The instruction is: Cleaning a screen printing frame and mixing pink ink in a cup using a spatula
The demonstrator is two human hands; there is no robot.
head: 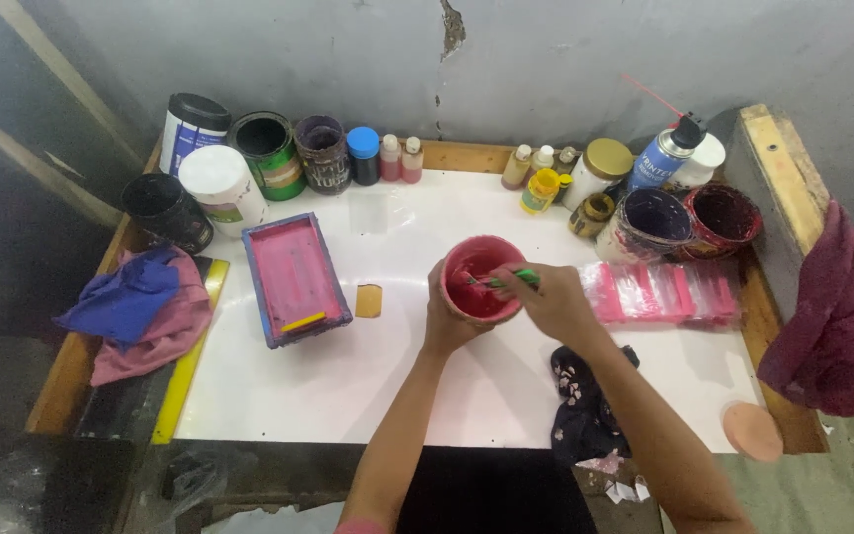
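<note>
While left hand [444, 318] cups pink pot [481, 279] — right hand [551, 300] pinches green stick [508, 280], lying left-right.

A small round pink plastic cup [481, 279], smeared inside with wet red-pink paint, stands upright on the white bench top, right of centre and nearer the back edge. A thin green-handled stirring stick [508, 280] lies slanted across its rim, tip dipped in the paint.

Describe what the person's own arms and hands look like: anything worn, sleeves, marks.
Both forearms are bare, with no gloves, watch or rings visible on the left hand or right hand. A pink sleeve edge shows at the left upper arm. Whether there are paint stains on the fingers is too small to tell.
</note>
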